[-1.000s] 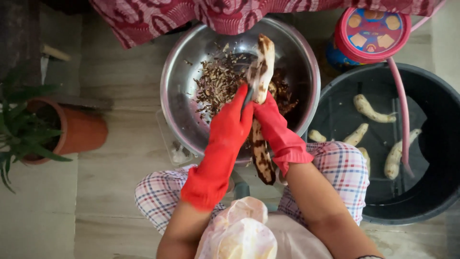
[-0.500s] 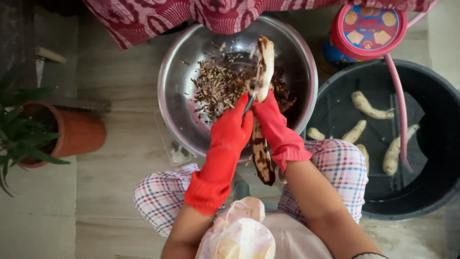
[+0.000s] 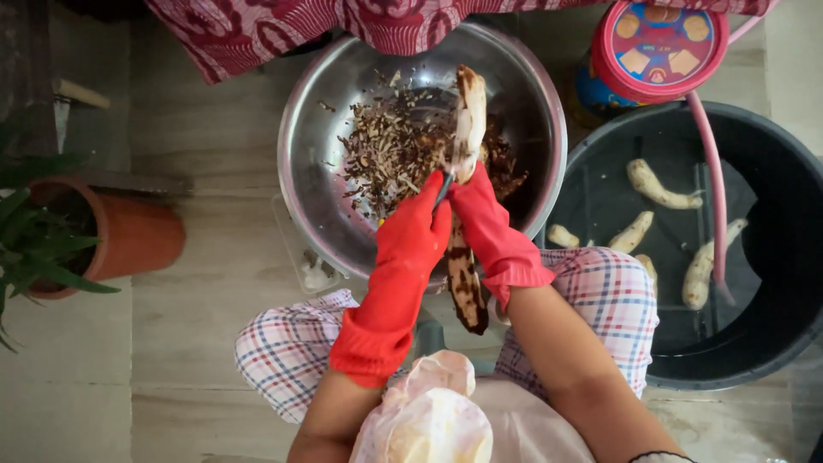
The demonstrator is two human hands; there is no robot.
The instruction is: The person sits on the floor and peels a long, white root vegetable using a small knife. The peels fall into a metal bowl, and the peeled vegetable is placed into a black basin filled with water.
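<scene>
- Root [image 3: 468,129], long, half-peeled: pale bare flesh on the upper end over the steel bowl [image 3: 317,137], dark skin on the lower end that hangs toward the person's lap; held tilted, nearly upright in view
- Right hand [image 3: 482,221] in red rubber glove, closed around the root's middle; firm wrap grip
- Left hand [image 3: 413,240] in red glove, closed on a small knife [image 3: 443,190]; blade touches the root at the edge where skin meets bare flesh
- Bowl holds a heap of dark peel scraps [image 3: 390,150], right under the cut
- Black tub [image 3: 771,163] at the right, water inside, several peeled pale roots [image 3: 658,187] lying in it; pink hose [image 3: 710,171] runs across it; red-lidded container [image 3: 660,47] just beside its rim
- Potted plant [image 3: 103,236] on the floor at far left, well apart
- Step, as judged: scraping skin off, about halfway along this root
- Next move calls for: blade stroke directed away from the gripping fingers, root turned or slid up in the right hand to expose the dark lower end; slip risk with wet gloves
</scene>
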